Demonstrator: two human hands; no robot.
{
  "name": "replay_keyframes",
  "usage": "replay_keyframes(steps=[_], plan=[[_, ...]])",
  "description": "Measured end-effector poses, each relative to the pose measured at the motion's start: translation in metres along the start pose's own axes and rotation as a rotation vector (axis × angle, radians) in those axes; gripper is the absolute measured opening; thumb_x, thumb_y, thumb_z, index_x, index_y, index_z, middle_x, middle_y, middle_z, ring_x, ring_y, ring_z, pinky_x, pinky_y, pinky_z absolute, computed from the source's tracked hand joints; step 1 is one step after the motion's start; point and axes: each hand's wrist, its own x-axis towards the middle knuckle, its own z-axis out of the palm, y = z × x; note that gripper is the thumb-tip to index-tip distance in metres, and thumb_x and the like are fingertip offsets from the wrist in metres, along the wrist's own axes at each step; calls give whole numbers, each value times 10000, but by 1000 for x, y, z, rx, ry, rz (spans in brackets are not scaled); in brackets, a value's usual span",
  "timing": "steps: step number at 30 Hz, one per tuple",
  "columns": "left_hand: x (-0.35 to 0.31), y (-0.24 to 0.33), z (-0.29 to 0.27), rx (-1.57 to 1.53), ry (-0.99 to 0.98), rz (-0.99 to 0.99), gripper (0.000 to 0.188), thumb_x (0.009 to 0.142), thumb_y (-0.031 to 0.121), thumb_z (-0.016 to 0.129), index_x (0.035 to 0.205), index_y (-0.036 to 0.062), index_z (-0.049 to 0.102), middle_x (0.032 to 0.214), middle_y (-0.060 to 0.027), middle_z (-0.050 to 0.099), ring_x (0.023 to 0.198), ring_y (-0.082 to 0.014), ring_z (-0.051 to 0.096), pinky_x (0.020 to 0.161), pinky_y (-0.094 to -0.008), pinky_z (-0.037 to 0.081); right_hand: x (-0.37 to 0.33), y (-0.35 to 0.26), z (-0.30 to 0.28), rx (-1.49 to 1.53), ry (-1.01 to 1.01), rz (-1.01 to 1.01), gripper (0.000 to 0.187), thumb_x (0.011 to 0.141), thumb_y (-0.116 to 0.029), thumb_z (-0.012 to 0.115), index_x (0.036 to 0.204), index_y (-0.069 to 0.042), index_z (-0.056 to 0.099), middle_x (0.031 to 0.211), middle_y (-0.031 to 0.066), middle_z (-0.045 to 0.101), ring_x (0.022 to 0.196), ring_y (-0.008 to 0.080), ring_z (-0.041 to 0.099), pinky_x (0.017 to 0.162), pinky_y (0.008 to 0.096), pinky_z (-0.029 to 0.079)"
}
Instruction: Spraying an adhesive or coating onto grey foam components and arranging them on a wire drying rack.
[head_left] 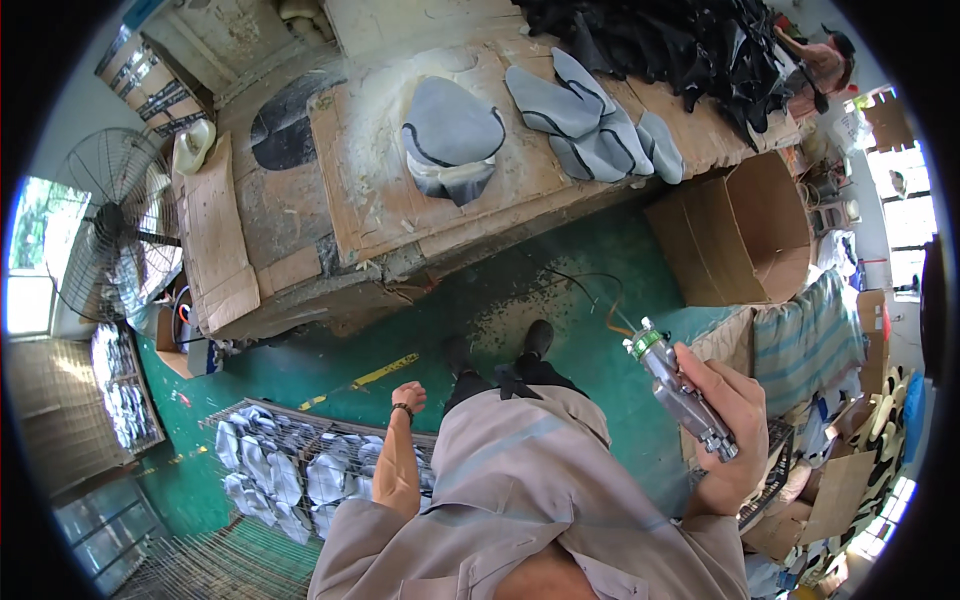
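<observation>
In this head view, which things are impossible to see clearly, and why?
- Spray gun: its grip is hidden inside the right hand.
- Left hand: a closed fist; any contents are hidden.
- Grey pieces in the wire rack: too small to identify.
- Black pile: cut off by the top edge.

A long workbench topped with worn brown cardboard sheets (300,230) stands on a green painted concrete floor (500,300). Left of the workbench stands a large round wire-guarded fan (110,225) before a bright window (25,270). Right of it sits an open brown cardboard box (740,235), with more daylit windows (915,225) beyond.
</observation>
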Motion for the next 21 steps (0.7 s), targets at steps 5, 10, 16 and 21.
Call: replay_keyframes(steps=[5, 10, 16, 21], plan=[[-24, 24, 44, 27, -9, 77, 202, 929, 185, 638, 1101, 119, 720, 912, -42, 740, 749, -167, 699, 618, -376, 570, -6, 64, -35, 73, -18, 36, 560, 719, 30, 692, 1276, 50, 643, 820, 172, 641, 677, 270, 634, 639, 311, 481], [-43, 42, 77, 41, 22, 106, 245, 929, 216, 669, 1142, 105, 718, 928, -38, 743, 780, -162, 708, 635, -349, 581, -3, 127, -56, 157, 64, 21, 577, 728, 29, 691, 1303, 40, 631, 887, 179, 660, 739, 256, 644, 686, 295, 485], [-56, 39, 109, 53, 57, 127, 261, 934, 202, 659, 1164, 93, 713, 970, -51, 743, 801, -168, 709, 653, -368, 585, 18, 170, -80, 169, 110, 6, 596, 738, -61, 622, 1329, 12, 631, 793, 160, 614, 686, 282, 626, 636, 303, 467], [-51, 5, 109, -32, 6, -52, 230, 926, 158, 639, 1131, 88, 717, 944, -61, 731, 796, -201, 708, 646, -396, 589, 44, 179, -94, 226, 27, -10, 597, 749, -129, 628, 1327, 21, 632, 787, 155, 610, 689, 264, 627, 632, 296, 463]])
